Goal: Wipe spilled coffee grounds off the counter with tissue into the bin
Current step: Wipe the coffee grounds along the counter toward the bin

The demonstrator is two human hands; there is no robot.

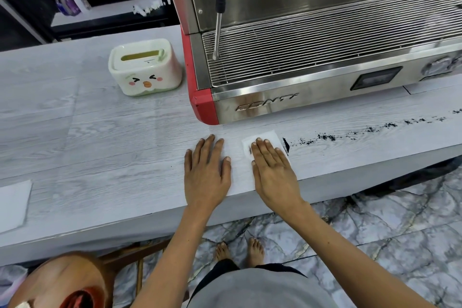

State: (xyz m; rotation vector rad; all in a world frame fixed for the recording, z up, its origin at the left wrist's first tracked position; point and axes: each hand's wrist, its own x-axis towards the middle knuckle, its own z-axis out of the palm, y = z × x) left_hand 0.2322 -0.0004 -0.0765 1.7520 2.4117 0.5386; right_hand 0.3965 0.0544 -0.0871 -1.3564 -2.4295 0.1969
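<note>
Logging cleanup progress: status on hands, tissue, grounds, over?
Left hand flat on bare counter. Right hand flat, pressing tissue. Coffee grounds trail off right, unwiped. Nothing in the way.

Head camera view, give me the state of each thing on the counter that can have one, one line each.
White folded tissue: flat on the counter, pressed under the right hand.
Right hand: open, fingers straight on the tissue.
Left hand: open, flat on the bare counter.
Dark coffee grounds: scattered in a trail right of the tissue, a small heap at its edge.
White chick-faced tissue box: upright, slot showing no tissue.
</note>
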